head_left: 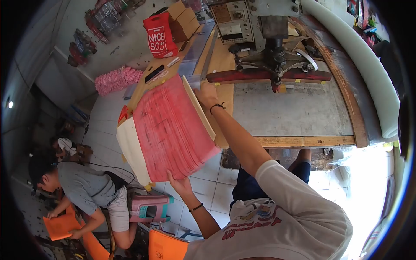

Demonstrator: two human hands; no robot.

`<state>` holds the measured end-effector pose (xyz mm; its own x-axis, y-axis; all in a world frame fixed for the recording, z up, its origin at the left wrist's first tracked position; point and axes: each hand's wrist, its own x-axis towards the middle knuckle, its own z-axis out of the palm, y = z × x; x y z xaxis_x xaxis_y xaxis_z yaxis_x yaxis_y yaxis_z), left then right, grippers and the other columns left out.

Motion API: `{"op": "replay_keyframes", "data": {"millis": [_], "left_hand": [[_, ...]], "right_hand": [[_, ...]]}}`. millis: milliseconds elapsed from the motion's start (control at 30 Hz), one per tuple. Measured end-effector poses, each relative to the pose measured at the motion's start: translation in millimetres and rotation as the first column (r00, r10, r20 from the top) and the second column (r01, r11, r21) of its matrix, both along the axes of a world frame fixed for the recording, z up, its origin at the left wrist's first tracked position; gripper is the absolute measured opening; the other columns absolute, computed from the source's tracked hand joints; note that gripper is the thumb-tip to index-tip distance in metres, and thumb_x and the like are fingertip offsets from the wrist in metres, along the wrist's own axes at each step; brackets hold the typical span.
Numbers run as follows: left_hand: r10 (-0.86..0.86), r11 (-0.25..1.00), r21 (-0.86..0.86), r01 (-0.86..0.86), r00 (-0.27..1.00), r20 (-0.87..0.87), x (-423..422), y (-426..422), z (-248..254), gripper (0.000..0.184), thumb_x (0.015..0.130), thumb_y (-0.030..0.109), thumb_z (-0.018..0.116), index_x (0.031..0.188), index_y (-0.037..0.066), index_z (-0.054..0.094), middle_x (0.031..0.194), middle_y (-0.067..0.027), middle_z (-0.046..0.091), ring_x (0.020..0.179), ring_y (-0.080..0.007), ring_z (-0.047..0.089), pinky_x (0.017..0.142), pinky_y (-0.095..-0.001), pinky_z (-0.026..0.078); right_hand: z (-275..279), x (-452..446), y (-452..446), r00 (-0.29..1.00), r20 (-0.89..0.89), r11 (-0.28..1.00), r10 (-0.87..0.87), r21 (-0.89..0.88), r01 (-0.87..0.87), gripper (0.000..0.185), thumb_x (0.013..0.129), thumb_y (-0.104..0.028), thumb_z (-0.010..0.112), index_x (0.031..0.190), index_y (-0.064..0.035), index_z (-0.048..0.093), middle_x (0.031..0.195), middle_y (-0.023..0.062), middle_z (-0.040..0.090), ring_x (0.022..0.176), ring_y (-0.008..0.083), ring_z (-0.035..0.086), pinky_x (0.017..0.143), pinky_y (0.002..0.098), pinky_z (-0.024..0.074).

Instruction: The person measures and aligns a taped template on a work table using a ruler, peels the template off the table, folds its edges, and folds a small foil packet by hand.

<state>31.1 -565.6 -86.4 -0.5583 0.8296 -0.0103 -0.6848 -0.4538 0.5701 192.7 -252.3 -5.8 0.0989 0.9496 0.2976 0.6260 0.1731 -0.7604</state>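
A wide stack of red sheets (173,128) is tilted in front of me, with a cream panel (132,149) along its left side and a pale strip (199,108) along its upper right edge. My left hand (181,185) grips the stack's bottom edge, its fingers partly hidden underneath. Higher up, my right hand (206,95) is closed at the pale strip beside the wooden table (224,102); some of its fingers are out of sight.
A press machine (277,56) stands over a grey metal plate (290,110). Behind are a red bag (160,35) and pink material (118,79). At lower left, a co-worker (89,182) handles orange sheets (63,224) near a plastic stool (149,208).
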Motion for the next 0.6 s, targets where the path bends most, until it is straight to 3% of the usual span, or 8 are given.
{"op": "replay_keyframes", "data": {"millis": [100, 200, 233, 333, 367, 467, 533, 600], "left_hand": [[-0.001, 1.0, 0.012, 0.001, 0.999, -0.051, -1.6, 6.7, 1.2, 0.055, 0.095, 0.022, 0.058, 0.141, -0.001, 0.04, 0.144, -0.014, 0.046, 0.132, -0.028, 0.045, 0.111, -0.0447, 0.034], [0.035, 0.999, -0.037, -0.038, 0.996, -0.08, -10.8, 10.7, -0.8, 0.05, 0.094, 0.016, 0.059, 0.138, -0.001, 0.043, 0.139, -0.0135, 0.051, 0.126, -0.0264, 0.05, 0.107, -0.0426, 0.04], [0.022, 0.998, -0.063, -0.027, 0.996, -0.089, -17.0, 16.8, 1.7, 0.051, 0.092, 0.014, 0.06, 0.138, 0.0, 0.043, 0.138, -0.0128, 0.051, 0.125, -0.0256, 0.052, 0.105, -0.0417, 0.042], [0.036, 0.994, -0.099, -0.048, 0.992, -0.117, -24.4, 24.1, 6.3, 0.051, 0.091, 0.009, 0.06, 0.138, 0.001, 0.043, 0.136, -0.0122, 0.052, 0.122, -0.025, 0.054, 0.103, -0.041, 0.046], [0.052, 0.992, -0.105, -0.065, 0.991, -0.126, -25.0, 24.2, 7.1, 0.051, 0.09, 0.008, 0.06, 0.138, 0.001, 0.043, 0.135, -0.0121, 0.053, 0.121, -0.0251, 0.054, 0.102, -0.0411, 0.047], [0.078, 0.99, -0.104, -0.092, 0.988, -0.13, -21.6, 24.7, 10.7, 0.053, 0.089, 0.005, 0.06, 0.139, 0.002, 0.042, 0.134, -0.0119, 0.054, 0.121, -0.0257, 0.055, 0.1, -0.0422, 0.049], [0.093, 0.988, -0.109, -0.11, 0.985, -0.144, -16.1, 25.1, 18.5, 0.047, 0.09, 0.007, 0.058, 0.135, 0.0, 0.045, 0.13, -0.0124, 0.056, 0.118, -0.0251, 0.057, 0.099, -0.041, 0.049], [0.088, 0.988, -0.116, -0.106, 0.985, -0.147, -12.8, 21.6, 15.4, 0.044, 0.091, 0.008, 0.057, 0.132, -0.001, 0.047, 0.129, -0.0128, 0.058, 0.116, -0.0247, 0.058, 0.098, -0.0406, 0.05]], "right_hand": [[8.2, -12.9, 5.3, 0.988, 0.109, 0.987, -0.111, -0.108, 0.123, 0.022, 0.089, -0.013, 0.056, 0.102, 0.0011, 0.065, 0.095, 0.0227, 0.07, 0.09, 0.0371, 0.069, 0.08, 0.0461, 0.0558], [13.5, -16.0, -8.9, 0.978, 0.18, 0.992, -0.104, -0.055, 0.116, 0.019, 0.089, -0.01, 0.054, 0.102, -0.0023, 0.065, 0.094, 0.0194, 0.071, 0.086, 0.0338, 0.071, 0.075, 0.0462, 0.0568], [9.3, -17.4, -6.3, 0.985, 0.152, 0.994, -0.085, -0.056, 0.094, 0.02, 0.092, -0.016, 0.052, 0.104, -0.0026, 0.061, 0.101, 0.0193, 0.069, 0.09, 0.0368, 0.069, 0.076, 0.0481, 0.0558], [9.5, -13.0, -22.2, 0.999, -0.005, 0.994, -0.053, 0.092, 0.053, 0.023, 0.095, -0.021, 0.05, 0.106, -0.0024, 0.056, 0.109, 0.0192, 0.064, 0.094, 0.04, 0.066, 0.079, 0.0514, 0.0542], [14.0, -10.5, -31.0, 0.998, -0.061, 0.998, -0.029, 0.059, 0.033, 0.021, 0.096, -0.021, 0.05, 0.107, -0.003, 0.051, 0.112, 0.02, 0.059, 0.091, 0.0428, 0.063, 0.076, 0.0547, 0.0513], [8.8, -1.5, -47.1, 0.988, -0.151, 0.879, 0.024, 0.474, 0.051, 0.015, 0.095, -0.017, 0.052, 0.103, -0.0038, 0.05, 0.105, 0.0204, 0.06, 0.086, 0.0428, 0.062, 0.073, 0.0557, 0.0488], [24.7, 8.5, -66.3, 0.933, -0.303, 0.921, 0.193, 0.385, -0.065, 0.01, 0.098, -0.013, 0.05, 0.101, -0.004, 0.046, 0.109, 0.0216, 0.06, 0.085, 0.0417, 0.06, 0.071, 0.0513, 0.0488], [47.0, 25.0, -102.2, 0.789, -0.496, 0.919, 0.362, 0.332, -0.213, 0.01, 0.1, -0.013, 0.047, 0.101, -0.0035, 0.043, 0.116, 0.0212, 0.061, 0.09, 0.0382, 0.063, 0.071, 0.0468, 0.0509]]}}
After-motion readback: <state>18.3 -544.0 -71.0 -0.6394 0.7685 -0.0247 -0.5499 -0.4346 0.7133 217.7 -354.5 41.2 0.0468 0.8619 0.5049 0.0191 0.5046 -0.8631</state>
